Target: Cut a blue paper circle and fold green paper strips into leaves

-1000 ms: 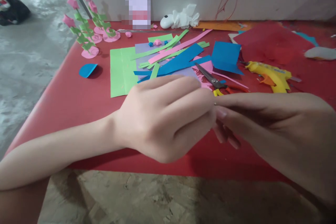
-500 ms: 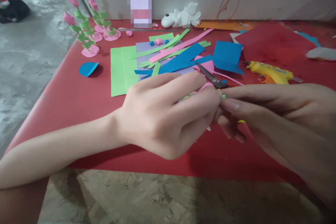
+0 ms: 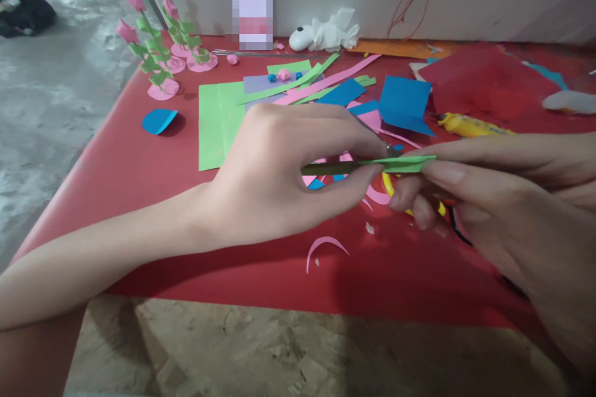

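A narrow green paper strip (image 3: 406, 165) stretches between my hands above the red tabletop. My left hand (image 3: 274, 167) pinches it between thumb and fingers, and a darker, shaded length runs back through the gap of that hand. At the strip's right end, my right hand (image 3: 493, 192) grips it between thumb and index finger, other fingers curled below. Scissors lie under the hands, mostly hidden, with part of a yellow handle (image 3: 388, 185) showing. Pink and blue paper scraps (image 3: 316, 183) show beneath my left hand.
Pink paper flowers (image 3: 135, 0) on round bases stand back left, near a blue paper circle (image 3: 159, 121). Green sheets (image 3: 214, 127), paper strips (image 3: 335, 82) and a folded blue piece (image 3: 405, 99) lie behind the hands. A yellow glue gun (image 3: 470, 125) is partly covered at right.
My left hand's fingers have uncurled from a fist-like fold and turned, exposing more of the green strip. A curved pink scrap at the front is uncovered.
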Demonstrator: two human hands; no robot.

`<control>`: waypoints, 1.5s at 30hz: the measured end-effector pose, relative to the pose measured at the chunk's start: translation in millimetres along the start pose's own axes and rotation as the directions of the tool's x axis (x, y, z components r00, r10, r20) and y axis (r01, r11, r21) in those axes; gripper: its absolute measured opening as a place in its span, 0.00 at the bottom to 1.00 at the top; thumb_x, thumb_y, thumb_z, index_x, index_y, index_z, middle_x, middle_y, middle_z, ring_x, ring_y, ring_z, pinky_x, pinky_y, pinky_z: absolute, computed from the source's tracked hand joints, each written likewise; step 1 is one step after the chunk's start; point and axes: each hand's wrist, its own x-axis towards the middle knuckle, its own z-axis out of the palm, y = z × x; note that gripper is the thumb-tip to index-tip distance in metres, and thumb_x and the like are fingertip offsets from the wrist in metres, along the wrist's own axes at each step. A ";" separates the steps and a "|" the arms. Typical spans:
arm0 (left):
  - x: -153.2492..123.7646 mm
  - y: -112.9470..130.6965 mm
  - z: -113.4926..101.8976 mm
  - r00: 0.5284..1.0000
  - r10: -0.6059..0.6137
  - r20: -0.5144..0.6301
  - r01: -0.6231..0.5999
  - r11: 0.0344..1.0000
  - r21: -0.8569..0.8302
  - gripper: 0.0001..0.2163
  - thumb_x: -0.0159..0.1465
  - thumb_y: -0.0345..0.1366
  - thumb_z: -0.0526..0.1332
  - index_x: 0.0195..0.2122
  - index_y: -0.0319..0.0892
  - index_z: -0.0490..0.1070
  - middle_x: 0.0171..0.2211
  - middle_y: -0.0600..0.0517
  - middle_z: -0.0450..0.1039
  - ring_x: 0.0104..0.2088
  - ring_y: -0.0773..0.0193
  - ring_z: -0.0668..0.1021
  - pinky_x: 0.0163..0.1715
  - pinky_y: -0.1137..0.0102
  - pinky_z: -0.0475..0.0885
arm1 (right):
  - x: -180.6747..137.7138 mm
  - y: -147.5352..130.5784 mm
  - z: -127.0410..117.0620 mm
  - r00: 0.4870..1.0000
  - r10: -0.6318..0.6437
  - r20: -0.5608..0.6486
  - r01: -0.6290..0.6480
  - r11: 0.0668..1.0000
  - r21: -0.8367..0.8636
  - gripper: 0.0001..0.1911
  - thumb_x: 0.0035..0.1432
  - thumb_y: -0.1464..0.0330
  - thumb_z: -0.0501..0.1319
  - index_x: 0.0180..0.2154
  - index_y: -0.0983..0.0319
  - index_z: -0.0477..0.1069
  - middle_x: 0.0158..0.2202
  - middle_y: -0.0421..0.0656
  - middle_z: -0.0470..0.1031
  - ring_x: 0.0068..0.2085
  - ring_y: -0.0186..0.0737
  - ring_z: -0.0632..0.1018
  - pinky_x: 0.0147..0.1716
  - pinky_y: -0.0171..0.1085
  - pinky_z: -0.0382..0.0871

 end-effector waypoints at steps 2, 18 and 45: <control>1.0 0.5 -1.7 1.000 -0.022 0.017 0.022 1.000 -0.009 0.05 0.58 0.26 0.62 0.27 0.40 0.76 0.26 0.56 0.80 0.26 0.70 0.79 0.24 0.78 0.74 | 1.7 0.7 -1.8 0.999 -0.031 0.023 0.032 0.999 -0.014 0.12 0.58 0.71 0.60 0.23 0.54 0.74 0.20 0.32 0.74 0.19 0.26 0.74 0.15 0.25 0.67; 3.1 3.4 -5.6 0.994 -0.039 0.099 0.052 0.990 -0.130 0.03 0.58 0.25 0.64 0.30 0.38 0.77 0.27 0.55 0.80 0.26 0.74 0.79 0.25 0.82 0.72 | 15.8 1.7 -10.6 0.969 -0.005 0.247 -0.009 0.999 0.053 0.14 0.58 0.70 0.61 0.21 0.56 0.76 0.15 0.34 0.71 0.14 0.24 0.70 0.11 0.22 0.65; -2.9 -7.2 -6.7 0.973 0.210 0.093 -0.224 0.954 0.197 0.06 0.61 0.26 0.60 0.30 0.39 0.75 0.29 0.55 0.80 0.29 0.70 0.79 0.25 0.76 0.72 | 19.8 7.0 -2.1 0.918 0.223 0.329 -0.312 0.916 0.251 0.14 0.53 0.66 0.62 0.18 0.60 0.71 0.12 0.36 0.68 0.12 0.27 0.68 0.08 0.25 0.58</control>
